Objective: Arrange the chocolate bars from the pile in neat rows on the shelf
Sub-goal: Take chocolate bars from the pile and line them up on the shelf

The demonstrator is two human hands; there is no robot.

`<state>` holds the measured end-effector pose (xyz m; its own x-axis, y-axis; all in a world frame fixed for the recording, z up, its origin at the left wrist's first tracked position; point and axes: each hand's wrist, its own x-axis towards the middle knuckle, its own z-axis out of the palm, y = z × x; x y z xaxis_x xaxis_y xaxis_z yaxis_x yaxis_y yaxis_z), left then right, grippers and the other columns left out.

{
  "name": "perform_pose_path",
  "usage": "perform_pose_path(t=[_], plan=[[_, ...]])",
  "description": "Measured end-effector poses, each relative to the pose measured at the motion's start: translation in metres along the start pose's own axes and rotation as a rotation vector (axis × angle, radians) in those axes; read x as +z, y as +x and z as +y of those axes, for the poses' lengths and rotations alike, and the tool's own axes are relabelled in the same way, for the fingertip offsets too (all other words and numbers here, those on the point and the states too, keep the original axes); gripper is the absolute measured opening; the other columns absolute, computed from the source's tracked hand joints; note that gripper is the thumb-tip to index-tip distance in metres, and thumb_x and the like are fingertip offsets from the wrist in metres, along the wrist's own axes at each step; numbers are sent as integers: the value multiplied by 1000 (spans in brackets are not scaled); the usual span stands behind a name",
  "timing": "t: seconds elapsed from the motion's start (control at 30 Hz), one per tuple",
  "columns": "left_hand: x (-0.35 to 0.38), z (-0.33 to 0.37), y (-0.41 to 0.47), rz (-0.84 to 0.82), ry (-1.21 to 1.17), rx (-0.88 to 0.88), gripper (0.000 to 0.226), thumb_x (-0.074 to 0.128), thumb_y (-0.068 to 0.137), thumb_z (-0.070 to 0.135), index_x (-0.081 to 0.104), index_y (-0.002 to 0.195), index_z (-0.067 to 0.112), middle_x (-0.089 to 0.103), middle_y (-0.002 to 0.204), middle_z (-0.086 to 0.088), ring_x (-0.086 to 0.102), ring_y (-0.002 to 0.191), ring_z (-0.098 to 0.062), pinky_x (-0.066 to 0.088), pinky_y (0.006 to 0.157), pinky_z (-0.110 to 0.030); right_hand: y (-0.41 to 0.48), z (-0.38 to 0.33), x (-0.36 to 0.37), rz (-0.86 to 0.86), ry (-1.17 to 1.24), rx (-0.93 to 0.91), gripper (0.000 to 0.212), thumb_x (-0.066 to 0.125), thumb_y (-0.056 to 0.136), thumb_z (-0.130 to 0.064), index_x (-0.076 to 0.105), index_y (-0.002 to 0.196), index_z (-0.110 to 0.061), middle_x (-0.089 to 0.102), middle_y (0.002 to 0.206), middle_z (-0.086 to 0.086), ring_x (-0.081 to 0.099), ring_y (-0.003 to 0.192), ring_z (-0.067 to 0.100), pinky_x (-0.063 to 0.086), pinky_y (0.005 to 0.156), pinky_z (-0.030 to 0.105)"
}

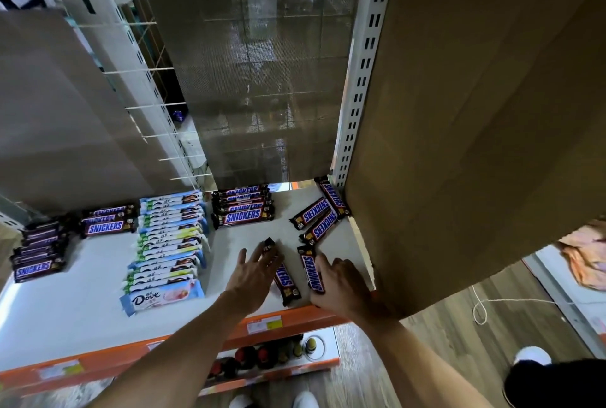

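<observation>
Mostly done, going by the shelf (82, 296): neat rows of Snickers stacks (242, 207) and pale Dove bars (167, 243) already laid out beyond and to the left of the left hand (254, 271). Left to sort: three loose bars (316, 214) lying crooked just beyond the right hand (341, 286), plus two nearer. Flat and spread-fingered on one bar (287, 279), the left hand; curled on the near end of the other bar (311, 268), the right hand, probably pinching it, though partly hidden. White shelf with orange front edge (131, 353), mesh back, cardboard panel (475, 112) to the right; bottles (262, 357) below, wooden floor
</observation>
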<state>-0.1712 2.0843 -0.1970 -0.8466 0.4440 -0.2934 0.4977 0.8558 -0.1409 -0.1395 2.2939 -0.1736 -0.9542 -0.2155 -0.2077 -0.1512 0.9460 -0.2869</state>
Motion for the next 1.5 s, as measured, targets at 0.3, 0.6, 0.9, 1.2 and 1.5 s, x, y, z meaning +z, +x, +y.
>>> perform_pose_path(t=[0.3, 0.6, 0.9, 1.2, 1.5], plan=[[7, -15, -7, 72, 33, 17, 76, 91, 42, 20, 70, 115, 22, 60, 125, -13, 51, 115, -33, 54, 76, -52, 11, -24, 16, 27, 17, 32, 85, 61, 79, -48, 23, 145, -11, 43, 138, 16, 61, 96, 32, 46, 85, 34], [2, -13, -7, 22, 35, 5, 63, 75, 75, 22, 54, 134, 19, 55, 129, -8, 49, 121, -28, 41, 98, -51, 10, -27, 13, 10, -13, 144, 35, 53, 92, -31, 48, 123, -15, 64, 109, 10, 62, 102, 27, 46, 83, 32], [13, -34, -19, 30, 52, 2, 50, 60, 86, 17, 49, 134, 20, 52, 127, -7, 47, 119, -27, 35, 99, -46, 18, 9, -17, 4, -378, 4, 45, 53, 85, -2, 51, 126, -20, 44, 126, 8, 39, 119, 27, 35, 95, 37], [8, -51, -42, 43, 59, -18, 37, 74, 71, 21, 67, 107, 20, 66, 96, 0, 62, 93, -22, 47, 83, -44, 25, 14, -14, -75, -404, 97, 34, 60, 89, -32, 49, 119, -18, 56, 121, 5, 46, 117, 24, 35, 95, 37], [16, -46, -52, 204, 45, -30, 44, 85, 44, 19, 68, 85, 18, 61, 68, 2, 59, 64, -19, 50, 61, -41, 25, 21, -22, -116, -418, 38, 48, 67, 85, -38, 48, 124, -16, 56, 123, 5, 48, 118, 23, 38, 97, 37]])
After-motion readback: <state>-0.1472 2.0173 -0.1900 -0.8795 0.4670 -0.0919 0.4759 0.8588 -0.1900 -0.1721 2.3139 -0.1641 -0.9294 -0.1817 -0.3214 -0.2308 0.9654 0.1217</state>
